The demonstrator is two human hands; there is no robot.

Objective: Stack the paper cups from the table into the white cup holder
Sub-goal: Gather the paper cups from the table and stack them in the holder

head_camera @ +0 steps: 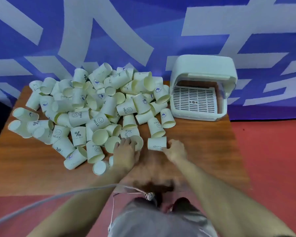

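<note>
A big heap of pale yellow printed paper cups point(96, 106) covers the left and middle of my brown wooden table point(203, 151). My left hand point(126, 151) rests at the heap's near edge, fingers curled over the rim of a tipped cup point(138, 142). Just right, a single cup lying on its side point(157, 143) touches my right hand point(176, 150); its fingertips pinch the cup's lower end. Far right stands the white plastic cup holder point(203, 88), lid raised, well apart from both hands.
</note>
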